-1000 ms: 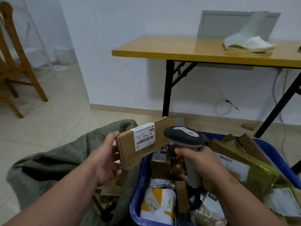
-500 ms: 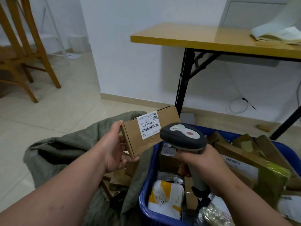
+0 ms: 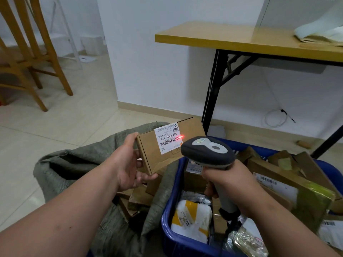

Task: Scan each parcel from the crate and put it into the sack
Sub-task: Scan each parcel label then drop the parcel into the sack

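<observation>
Gripping the scanner (image 3: 207,153) in our right hand (image 3: 230,184), we land its red dot on the label (image 3: 168,139) of the cardboard parcel (image 3: 170,143) our left hand (image 3: 128,164) clasps above the sack (image 3: 74,173). Scanning seems underway; next we likely drop the parcel into the sack, beside the blue crate (image 3: 168,219).

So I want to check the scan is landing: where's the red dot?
In the head view it sits left of centre on the white label of the box, at the barcode's right end, just above the scanner.
</observation>
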A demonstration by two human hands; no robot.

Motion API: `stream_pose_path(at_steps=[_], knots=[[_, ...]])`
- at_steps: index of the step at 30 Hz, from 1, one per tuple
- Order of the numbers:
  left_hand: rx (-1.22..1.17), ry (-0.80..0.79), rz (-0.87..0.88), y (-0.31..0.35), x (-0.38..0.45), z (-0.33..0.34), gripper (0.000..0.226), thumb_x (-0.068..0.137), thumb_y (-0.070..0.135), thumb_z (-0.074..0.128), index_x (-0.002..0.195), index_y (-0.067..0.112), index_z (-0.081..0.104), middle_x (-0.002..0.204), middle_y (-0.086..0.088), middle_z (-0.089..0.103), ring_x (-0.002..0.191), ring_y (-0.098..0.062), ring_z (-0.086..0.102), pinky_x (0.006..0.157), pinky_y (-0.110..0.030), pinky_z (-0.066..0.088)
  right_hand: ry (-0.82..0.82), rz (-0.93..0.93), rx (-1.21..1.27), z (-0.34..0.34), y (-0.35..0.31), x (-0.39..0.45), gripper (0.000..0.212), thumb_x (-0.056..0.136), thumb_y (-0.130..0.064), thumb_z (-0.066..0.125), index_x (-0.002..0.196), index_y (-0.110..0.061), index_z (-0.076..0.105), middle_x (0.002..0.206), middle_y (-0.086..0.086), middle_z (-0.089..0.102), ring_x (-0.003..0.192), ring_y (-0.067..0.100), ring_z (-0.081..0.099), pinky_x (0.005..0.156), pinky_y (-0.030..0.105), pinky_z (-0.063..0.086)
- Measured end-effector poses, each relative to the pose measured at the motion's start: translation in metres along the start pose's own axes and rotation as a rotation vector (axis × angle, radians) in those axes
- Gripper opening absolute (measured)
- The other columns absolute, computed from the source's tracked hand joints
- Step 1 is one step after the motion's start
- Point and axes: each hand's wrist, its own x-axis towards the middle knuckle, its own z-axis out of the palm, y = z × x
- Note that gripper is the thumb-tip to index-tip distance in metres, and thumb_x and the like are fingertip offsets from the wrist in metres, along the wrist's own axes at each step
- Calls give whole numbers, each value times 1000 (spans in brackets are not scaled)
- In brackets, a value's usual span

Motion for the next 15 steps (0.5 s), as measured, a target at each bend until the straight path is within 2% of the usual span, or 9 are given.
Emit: stream_pose_path(at_steps=[3,6,8,10,13,15], knots=[[1,-6,6,0,-1,-3,80,81,84,30,114,19,64,90,-8,77,80,-38,72,46,-15,26,-29,-1,-8,1,-2,0,7,85,-6,65,91,-4,63,59,8,66,56,17,63,62,33,52],[-26,2,27,2,-7,-12,76,83,81,33,112,18,65,91,-10,76,82,-38,72,44,-16,29,-8,6,-9,5,-5,1,3,85,-7,65,86,-4,64,61,11,67,61,22,66,66,39,55],[-66,44,73,5,-11,-24,73,83,76,36,112,16,65,96,-11,73,84,-38,72,43,-17,32,28,27,53,8,-5,2,1,85,-7,67,85,-7,65,60,11,68,56,18,66,58,32,55],[-101,128,151,11,-14,-39,70,81,73,40,111,16,67,103,-10,70,80,-38,71,43,-21,36,41,48,105,10,-5,4,5,85,-9,68,88,-10,65,57,7,69,52,13,67,49,21,52],[-128,319,265,15,-17,-65,65,67,72,50,98,17,67,98,-8,65,63,-30,65,45,-27,43,44,56,119,14,-5,8,4,86,-11,68,87,-11,65,56,6,69,49,10,66,45,16,48],[-84,448,299,12,-18,-80,68,55,74,55,94,19,66,95,-7,63,69,-29,62,49,-29,47,43,61,120,19,-5,11,4,85,-11,69,88,-10,65,56,6,69,48,10,65,44,16,47]])
